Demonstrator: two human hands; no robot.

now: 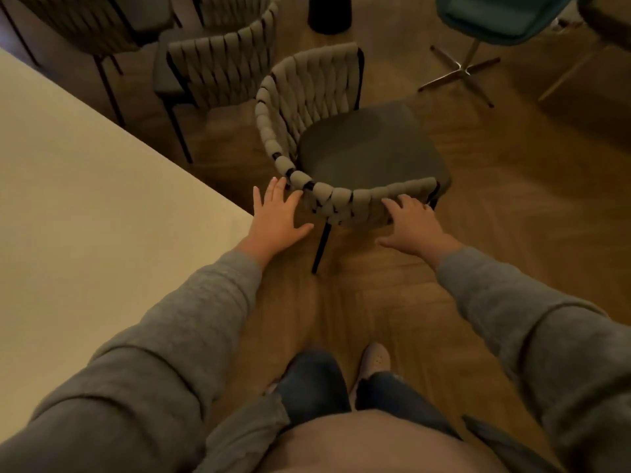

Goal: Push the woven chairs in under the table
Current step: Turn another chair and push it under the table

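Left hand (278, 213) spread, fingertips at chair (358, 148) back corner; right hand (409, 221) spread, resting on woven rim (355, 198). Chair just ahead of hands, table (85, 199) beside left hand. We judge chair light, frame stiff, weave soft: grip rim.

Grey woven chair (307, 107), cream table (85, 216), teal chair (505, 15).

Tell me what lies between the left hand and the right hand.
In the head view, between the left hand and right hand lies the curved backrest of the grey woven chair, with one thin black chair leg below it.
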